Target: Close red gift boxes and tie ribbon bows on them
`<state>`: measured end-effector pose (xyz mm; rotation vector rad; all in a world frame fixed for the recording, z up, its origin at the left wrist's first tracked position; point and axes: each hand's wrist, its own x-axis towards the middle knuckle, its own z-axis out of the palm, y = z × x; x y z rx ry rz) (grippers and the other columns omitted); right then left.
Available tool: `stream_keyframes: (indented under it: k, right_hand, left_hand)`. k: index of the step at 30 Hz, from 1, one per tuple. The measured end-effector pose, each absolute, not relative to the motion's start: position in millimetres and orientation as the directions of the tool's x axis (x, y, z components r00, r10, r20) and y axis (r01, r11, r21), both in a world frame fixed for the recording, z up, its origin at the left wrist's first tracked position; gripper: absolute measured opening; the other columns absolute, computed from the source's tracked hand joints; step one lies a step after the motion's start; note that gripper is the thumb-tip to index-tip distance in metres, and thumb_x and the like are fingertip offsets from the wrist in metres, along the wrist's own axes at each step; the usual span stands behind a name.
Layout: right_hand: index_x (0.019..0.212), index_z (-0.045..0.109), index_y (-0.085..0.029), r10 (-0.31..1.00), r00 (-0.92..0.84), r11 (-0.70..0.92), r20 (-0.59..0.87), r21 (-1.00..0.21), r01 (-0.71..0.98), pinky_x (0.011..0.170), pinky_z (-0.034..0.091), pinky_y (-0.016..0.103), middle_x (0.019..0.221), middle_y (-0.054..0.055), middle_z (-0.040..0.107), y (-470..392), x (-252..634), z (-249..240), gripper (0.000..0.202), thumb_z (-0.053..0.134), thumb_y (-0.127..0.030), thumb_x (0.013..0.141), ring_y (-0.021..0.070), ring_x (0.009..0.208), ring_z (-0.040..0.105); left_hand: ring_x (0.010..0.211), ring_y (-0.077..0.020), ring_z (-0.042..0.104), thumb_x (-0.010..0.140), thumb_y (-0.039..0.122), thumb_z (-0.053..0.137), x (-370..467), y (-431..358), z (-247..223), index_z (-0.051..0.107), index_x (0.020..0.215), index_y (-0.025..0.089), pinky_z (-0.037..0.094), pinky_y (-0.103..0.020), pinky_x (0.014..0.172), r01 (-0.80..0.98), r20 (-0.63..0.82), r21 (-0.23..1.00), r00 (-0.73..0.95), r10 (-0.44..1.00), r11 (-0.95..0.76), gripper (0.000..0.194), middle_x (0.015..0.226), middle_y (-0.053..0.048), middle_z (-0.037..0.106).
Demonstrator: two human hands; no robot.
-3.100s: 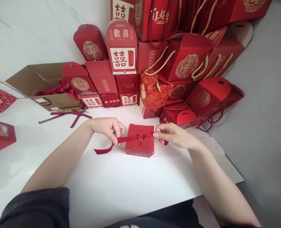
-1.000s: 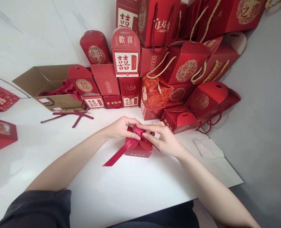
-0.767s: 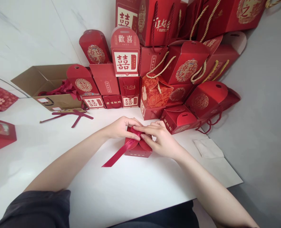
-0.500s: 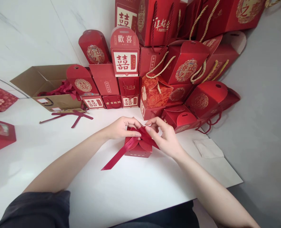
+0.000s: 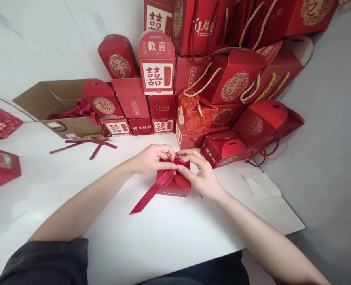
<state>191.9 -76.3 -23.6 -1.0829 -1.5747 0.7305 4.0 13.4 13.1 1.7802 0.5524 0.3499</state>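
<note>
A small red gift box (image 5: 173, 188) with curved top flaps stands on the white table in front of me. Across its top lies a dark red satin ribbon (image 5: 147, 197), one long tail hanging toward the front left. My left hand (image 5: 156, 159) pinches the ribbon at the box's top left, thumb and fingers together. From the right, my right hand (image 5: 200, 172) grips the ribbon at the top middle, its thumb tip meeting my left thumb. Fingers cover part of the ribbon's loop, and a bit of its other end shows below my right hand.
Red gift boxes (image 5: 159, 75) and bags are stacked along the back. An open cardboard carton (image 5: 74, 126) holds more ribbon at the left, with loose ribbon strips (image 5: 96, 148) before it. A white tissue (image 5: 262, 185) lies near the table's right edge.
My right hand has moved slightly left and down, bringing its thumb against my left thumb. The ribbon on the right side has been drawn in toward the box's middle.
</note>
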Motion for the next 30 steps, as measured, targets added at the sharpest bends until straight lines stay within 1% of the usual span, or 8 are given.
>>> stream_keyframes:
  k: [4, 6, 9, 12, 15, 20, 25, 30]
  right_hand:
    - [0.085, 0.064, -0.023, 0.857, -0.073, 0.506, 0.51, -0.805, 0.31, 0.103, 0.043, 0.038, 0.108, 0.005, 0.067, -74.2, 193.9, -24.9, 0.003, 0.067, -0.023, 0.085, 0.0181, 0.106, 0.063]
    - [0.086, 0.064, -0.023, 0.797, -0.114, 0.59, 0.593, -0.726, 0.354, 0.109, 0.038, 0.042, 0.101, 0.003, 0.071, -71.9, 197.5, -25.2, 0.005, 0.065, -0.018, 0.086, 0.0169, 0.102, 0.065]
    - [0.089, 0.064, -0.024, 0.692, -0.245, 0.702, 0.679, -0.556, 0.444, 0.112, 0.033, 0.046, 0.094, 0.0, 0.073, -68.3, 205.8, -22.8, 0.011, 0.06, -0.014, 0.088, 0.0168, 0.102, 0.066]
    - [0.091, 0.064, -0.024, 0.631, -0.403, 0.759, 0.663, -0.418, 0.5, 0.112, 0.032, 0.046, 0.092, -0.001, 0.073, -66.1, 213.3, -16.3, 0.014, 0.055, -0.013, 0.091, 0.0162, 0.099, 0.066]
    - [0.093, 0.064, -0.024, 0.616, -0.491, 0.773, 0.616, -0.353, 0.527, 0.111, 0.033, 0.043, 0.094, -0.001, 0.072, -65.9, 217.0, -8.8, 0.015, 0.053, -0.014, 0.093, 0.0139, 0.091, 0.066]
    - [0.095, 0.064, -0.024, 0.638, -0.511, 0.762, 0.576, -0.376, 0.528, 0.108, 0.035, 0.042, 0.094, 0.0, 0.069, -68.0, 218.7, -3.6, 0.017, 0.052, -0.013, 0.091, 0.0148, 0.093, 0.063]
    - [0.099, 0.064, -0.022, 0.67, -0.462, 0.743, 0.581, -0.517, 0.425, 0.106, 0.039, 0.042, 0.095, 0.002, 0.07, -68.0, 217.5, -9.8, 0.012, 0.058, -0.018, 0.089, 0.0163, 0.094, 0.064]
    - [0.095, 0.066, -0.022, 0.695, -0.368, 0.719, 0.617, -0.592, 0.365, 0.096, 0.047, 0.041, 0.094, 0.004, 0.071, -66.0, 213.7, -16.3, 0.009, 0.059, -0.018, 0.09, 0.0175, 0.091, 0.065]
  left_hand:
    - [0.082, -0.0163, 0.071, 0.087, 0.03, 0.064, 3.5, 15.6, 13.0, 0.055, 0.088, 0.013, 0.054, -0.029, 0.078, 0.143, -0.07, 0.983, 0.87, 0.487, -0.115, 0.019, 0.089, -0.008, 0.07]
    - [0.084, -0.0154, 0.07, 0.088, 0.03, 0.063, 3.5, 17.1, 12.4, 0.056, 0.088, 0.013, 0.054, -0.029, 0.08, 0.126, -0.061, 0.987, 0.87, 0.489, -0.101, 0.019, 0.091, -0.008, 0.07]
    - [0.085, -0.0134, 0.067, 0.087, 0.032, 0.064, 4.1, 18.8, 11.2, 0.058, 0.087, 0.012, 0.052, -0.027, 0.081, 0.116, -0.036, 0.986, 0.855, 0.517, -0.122, 0.021, 0.094, -0.008, 0.068]
    - [0.087, -0.0129, 0.066, 0.087, 0.034, 0.064, 5.2, 18.0, 11.1, 0.058, 0.085, 0.012, 0.051, -0.026, 0.082, 0.113, -0.028, 0.986, 0.843, 0.537, -0.126, 0.022, 0.097, -0.008, 0.068]
    - [0.086, -0.0118, 0.065, 0.087, 0.031, 0.064, 6.2, 15.2, 14.0, 0.057, 0.085, 0.013, 0.051, -0.025, 0.081, 0.116, -0.02, 0.982, 0.844, 0.537, -0.147, 0.02, 0.1, -0.008, 0.068]
    - [0.084, -0.0124, 0.064, 0.073, 0.022, 0.077, 7.6, 9.9, 22.4, 0.06, 0.086, 0.013, 0.051, -0.027, 0.083, 0.174, -0.006, 0.944, 0.859, 0.513, -0.281, 0.023, 0.091, -0.004, 0.068]
    - [0.085, -0.0124, 0.062, 0.076, 0.016, 0.068, 9.9, -1.9, 31.3, 0.059, 0.088, 0.015, 0.049, -0.027, 0.084, 0.237, 0.022, 0.885, 0.838, 0.544, -0.4, 0.015, 0.089, -0.001, 0.065]
    - [0.078, -0.0116, 0.059, 0.074, 0.014, 0.062, 14.7, -25.5, 40.2, 0.058, 0.084, 0.019, 0.046, -0.026, 0.078, 0.44, 0.143, 0.662, 0.72, 0.679, -0.606, 0.013, 0.084, 0.003, 0.064]
